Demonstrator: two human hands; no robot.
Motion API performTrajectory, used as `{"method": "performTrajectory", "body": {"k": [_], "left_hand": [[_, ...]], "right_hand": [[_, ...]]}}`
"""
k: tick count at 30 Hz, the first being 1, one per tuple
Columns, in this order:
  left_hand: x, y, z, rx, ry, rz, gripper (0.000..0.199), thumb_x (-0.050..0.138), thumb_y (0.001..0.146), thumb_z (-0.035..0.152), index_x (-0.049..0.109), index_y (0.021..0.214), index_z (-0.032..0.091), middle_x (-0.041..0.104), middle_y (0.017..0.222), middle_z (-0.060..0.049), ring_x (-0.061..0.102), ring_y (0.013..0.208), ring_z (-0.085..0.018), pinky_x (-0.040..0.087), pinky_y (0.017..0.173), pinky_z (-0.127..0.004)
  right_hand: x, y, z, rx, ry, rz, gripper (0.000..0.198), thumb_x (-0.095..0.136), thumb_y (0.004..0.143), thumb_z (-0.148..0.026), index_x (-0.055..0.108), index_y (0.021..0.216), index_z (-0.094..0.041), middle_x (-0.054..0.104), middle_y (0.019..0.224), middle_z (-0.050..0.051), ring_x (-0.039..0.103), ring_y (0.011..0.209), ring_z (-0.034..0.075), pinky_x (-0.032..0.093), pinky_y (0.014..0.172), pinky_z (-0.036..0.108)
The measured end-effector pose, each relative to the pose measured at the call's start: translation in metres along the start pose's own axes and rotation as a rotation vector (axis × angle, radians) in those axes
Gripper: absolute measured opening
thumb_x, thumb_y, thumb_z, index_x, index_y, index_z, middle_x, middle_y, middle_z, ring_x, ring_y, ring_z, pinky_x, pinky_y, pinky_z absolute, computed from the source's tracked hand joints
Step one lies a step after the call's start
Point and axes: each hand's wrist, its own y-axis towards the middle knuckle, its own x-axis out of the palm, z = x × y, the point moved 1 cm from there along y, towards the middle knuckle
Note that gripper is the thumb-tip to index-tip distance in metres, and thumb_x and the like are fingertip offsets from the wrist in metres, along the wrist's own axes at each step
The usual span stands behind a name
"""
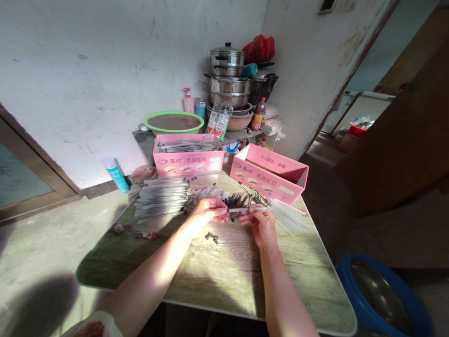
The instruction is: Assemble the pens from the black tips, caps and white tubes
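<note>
A slim, pen-like tube (238,210) is held level between my two hands, just above the table. My left hand (209,210) pinches its dark left end with the fingertips. At the other end, my right hand (262,226) is closed around the tube with thumb and fingers. Behind the hands lie thin dark pieces (238,199) and small whitish parts (208,192). Several finished-looking slim tubes (162,197) are stacked to the left, and translucent empty tubes (289,217) fan out on the right. A few small black caps (212,237) rest nearer me.
Two pink boxes stand at the table's far edge: the left box (187,164) contains many slim tubes, and the right box (266,180) shows a brown inside. Beyond are a green-rimmed basin (173,123) and stacked pots (230,87). A blue tub (384,298) sits right of the table.
</note>
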Motion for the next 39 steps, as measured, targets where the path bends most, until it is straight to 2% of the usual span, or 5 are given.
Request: {"method": "performTrajectory", "body": {"k": [14,19,23,34,39], "left_hand": [[0.0008,0.0016,-0.0014,0.003,-0.011,0.0,0.023,0.073,0.085,0.043,0.073,0.089,0.02,0.08,0.086,-0.012,0.077,0.083,-0.028,0.062,0.072,-0.039],[0.0009,-0.0003,0.0005,-0.039,0.036,0.01,0.036,0.068,0.089,0.054,0.073,0.086,0.018,0.075,0.077,-0.013,0.072,0.07,-0.025,0.056,0.059,-0.035],[0.0019,-0.0033,0.0016,-0.036,0.048,-0.024,0.033,0.071,0.087,0.051,0.071,0.076,0.019,0.069,0.068,-0.009,0.065,0.059,-0.02,0.048,0.051,-0.03],[0.0039,0.0,-0.0005,-0.001,0.041,0.009,0.019,0.078,0.08,0.036,0.07,0.08,0.019,0.073,0.074,-0.01,0.067,0.066,-0.021,0.057,0.063,-0.035],[0.003,-0.003,0.0024,-0.023,0.047,0.022,0.034,0.072,0.088,0.051,0.072,0.079,0.018,0.072,0.069,-0.01,0.064,0.057,-0.018,0.049,0.051,-0.029]], "right_hand": [[0.0002,0.0,0.0013,0.0,-0.012,-0.009,0.03,0.092,0.063,-0.028,0.069,0.078,-0.016,0.078,0.067,0.007,0.072,0.047,0.019,0.061,0.045,0.026],[0.0014,-0.0006,-0.0003,-0.004,-0.023,-0.015,0.03,0.093,0.062,-0.031,0.069,0.077,-0.018,0.079,0.067,0.006,0.072,0.048,0.019,0.061,0.045,0.026],[0.0002,0.0002,0.0005,0.002,-0.035,-0.031,0.032,0.094,0.062,-0.032,0.07,0.077,-0.018,0.079,0.068,0.007,0.073,0.049,0.019,0.061,0.045,0.024],[-0.0021,0.0022,0.004,-0.001,-0.059,-0.018,0.033,0.096,0.063,-0.036,0.072,0.075,-0.016,0.079,0.068,0.008,0.072,0.047,0.019,0.061,0.043,0.024],[-0.0038,0.0036,0.006,-0.008,-0.054,0.008,0.035,0.096,0.062,-0.038,0.072,0.074,-0.017,0.079,0.068,0.008,0.071,0.047,0.018,0.06,0.043,0.024]]}}
